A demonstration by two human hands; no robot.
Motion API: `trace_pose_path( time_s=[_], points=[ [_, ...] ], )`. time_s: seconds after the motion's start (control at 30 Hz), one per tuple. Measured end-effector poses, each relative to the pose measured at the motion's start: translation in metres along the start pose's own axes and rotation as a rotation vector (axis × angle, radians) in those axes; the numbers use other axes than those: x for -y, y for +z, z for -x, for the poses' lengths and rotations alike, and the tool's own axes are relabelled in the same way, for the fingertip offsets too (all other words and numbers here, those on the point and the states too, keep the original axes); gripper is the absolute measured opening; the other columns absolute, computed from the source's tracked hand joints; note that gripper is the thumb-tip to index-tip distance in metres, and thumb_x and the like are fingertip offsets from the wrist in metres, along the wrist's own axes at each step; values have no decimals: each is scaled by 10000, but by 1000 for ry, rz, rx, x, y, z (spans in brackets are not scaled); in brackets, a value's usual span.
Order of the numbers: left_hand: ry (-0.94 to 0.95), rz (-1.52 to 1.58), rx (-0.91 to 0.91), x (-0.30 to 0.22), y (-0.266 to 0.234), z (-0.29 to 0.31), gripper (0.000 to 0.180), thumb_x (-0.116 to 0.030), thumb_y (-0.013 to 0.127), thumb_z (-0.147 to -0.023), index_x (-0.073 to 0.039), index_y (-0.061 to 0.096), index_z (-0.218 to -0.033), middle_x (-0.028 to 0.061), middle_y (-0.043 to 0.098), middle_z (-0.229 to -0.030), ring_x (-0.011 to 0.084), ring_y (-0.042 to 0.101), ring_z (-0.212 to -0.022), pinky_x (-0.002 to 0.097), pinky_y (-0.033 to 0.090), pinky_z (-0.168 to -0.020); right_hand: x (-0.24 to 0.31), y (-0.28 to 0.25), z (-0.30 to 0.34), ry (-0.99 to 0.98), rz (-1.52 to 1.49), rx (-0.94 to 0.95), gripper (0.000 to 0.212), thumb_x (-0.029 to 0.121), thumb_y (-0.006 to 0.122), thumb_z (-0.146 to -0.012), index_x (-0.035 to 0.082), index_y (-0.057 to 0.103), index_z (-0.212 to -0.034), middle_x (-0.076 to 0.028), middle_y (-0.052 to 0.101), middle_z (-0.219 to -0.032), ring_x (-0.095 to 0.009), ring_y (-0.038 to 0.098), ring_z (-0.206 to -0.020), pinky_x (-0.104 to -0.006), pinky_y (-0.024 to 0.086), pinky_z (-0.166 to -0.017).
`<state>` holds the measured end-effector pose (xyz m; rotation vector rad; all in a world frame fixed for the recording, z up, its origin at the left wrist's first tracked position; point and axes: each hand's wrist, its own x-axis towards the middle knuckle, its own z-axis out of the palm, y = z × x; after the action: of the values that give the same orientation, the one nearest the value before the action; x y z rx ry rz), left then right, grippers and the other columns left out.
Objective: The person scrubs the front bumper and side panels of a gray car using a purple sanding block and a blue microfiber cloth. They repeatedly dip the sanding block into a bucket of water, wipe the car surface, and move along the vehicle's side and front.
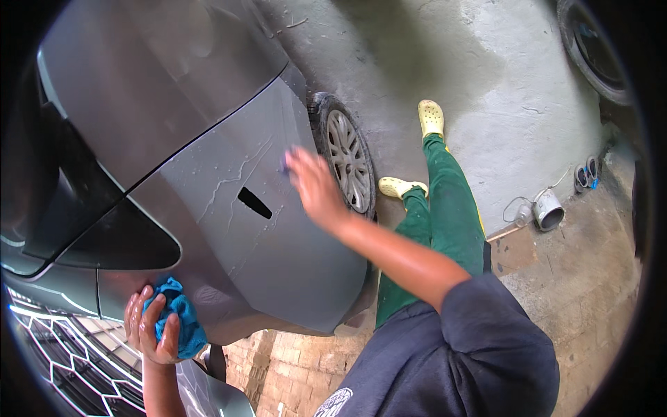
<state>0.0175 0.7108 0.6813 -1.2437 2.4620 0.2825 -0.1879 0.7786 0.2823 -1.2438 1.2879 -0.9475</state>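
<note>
Beside me stands a grey car, and its matte grey fender has water streaks and drops on it. A crumpled wet blue cloth is gripped in my left hand, which rests by the car's body below the dark side window. My right hand is on the fender near the wheel, smeared by motion. Its fingers press a small dark purplish piece to the panel; the blur hides what kind it is. Between my hands lies a dark slot in the fender.
My legs in green trousers and yellow clogs stand on the concrete floor. A white bucket sits on the right, near a pair of sandals. A loose tyre is at the far right.
</note>
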Motion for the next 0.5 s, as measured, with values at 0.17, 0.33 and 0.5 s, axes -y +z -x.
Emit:
trace_pose_path(
  time_s=[0.17, 0.33, 0.5],
  points=[
    [62, -66, 40, 2, -9, -5, 298, -111, 672, -957, -215, 593, -1224, 146, 731, -1157, 375, 712, -1132, 581, 539, -1019, -28, -2, -36, -51, 47, 4, 393, 141, 574, -1039, 34, 570, -1417, -195, 574, -1461, -394, 529, -1362, -513, 396, -1153],
    [90, -42, 43, 16, -3, -16, 324, -156, 698, -927, -261, 596, -1216, 123, 712, -1112, 352, 703, -1109, 580, 539, -1003, -108, 5, -174, 292, -11, -85, 324, 168, 561, -1038, 23, 634, -1319, -224, 621, -1361, -424, 563, -1255, -486, 446, -1091],
    [26, -53, 73, 1, -10, 2, 337, -179, 699, -923, -274, 594, -1229, 121, 691, -1123, 342, 687, -1114, 574, 543, -984, 25, 7, -92, -58, -27, -72, 328, 166, 577, -1027, 60, 637, -1332, -201, 622, -1340, -410, 572, -1220, -488, 466, -1055]
  ],
)
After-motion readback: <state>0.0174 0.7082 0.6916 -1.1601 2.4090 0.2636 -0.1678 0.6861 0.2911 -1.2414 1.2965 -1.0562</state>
